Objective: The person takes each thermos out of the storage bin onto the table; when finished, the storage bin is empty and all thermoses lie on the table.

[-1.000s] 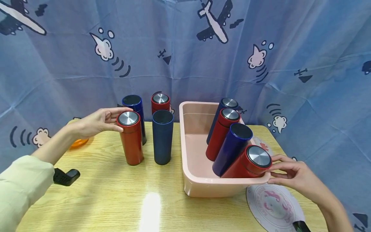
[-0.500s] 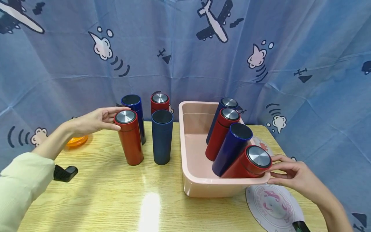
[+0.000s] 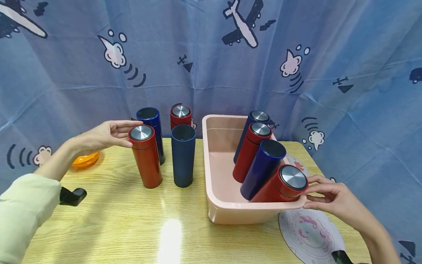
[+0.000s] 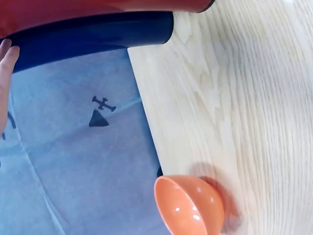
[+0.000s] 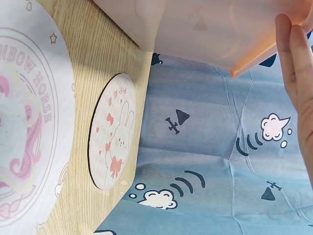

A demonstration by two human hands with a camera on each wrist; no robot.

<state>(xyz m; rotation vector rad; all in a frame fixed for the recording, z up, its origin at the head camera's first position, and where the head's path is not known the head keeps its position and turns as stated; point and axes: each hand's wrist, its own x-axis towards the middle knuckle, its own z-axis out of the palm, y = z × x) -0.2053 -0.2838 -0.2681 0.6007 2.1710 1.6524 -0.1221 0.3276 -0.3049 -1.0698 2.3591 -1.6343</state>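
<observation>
In the head view my left hand [image 3: 99,137] is at the red thermos [image 3: 146,161], which stands on the table. Its thumb touches the lid's left side, and straight fingers reach behind the lid. A blue thermos [image 3: 148,115] stands behind; a dark blue one [image 3: 182,157] and another red one [image 3: 180,112] are to the right. My right hand [image 3: 339,201] rests at the near right corner of the pink bin [image 3: 257,211], fingertips by a leaning red thermos [image 3: 287,183]. In the right wrist view its fingers [image 5: 296,58] lie straight along the bin's outside.
Inside the bin, a blue thermos [image 3: 263,168], a red one [image 3: 252,154] and a dark blue one [image 3: 254,123] lean right. An orange bowl [image 4: 190,205] sits at the table's left. Round printed mats [image 3: 310,234] lie on the right. A patterned curtain [image 3: 197,55] hangs behind.
The red thermos at my left hand has tipped slightly left at the top. My left hand has drawn back left a little, its thumb overlapping the lid less. The right hand stays still.
</observation>
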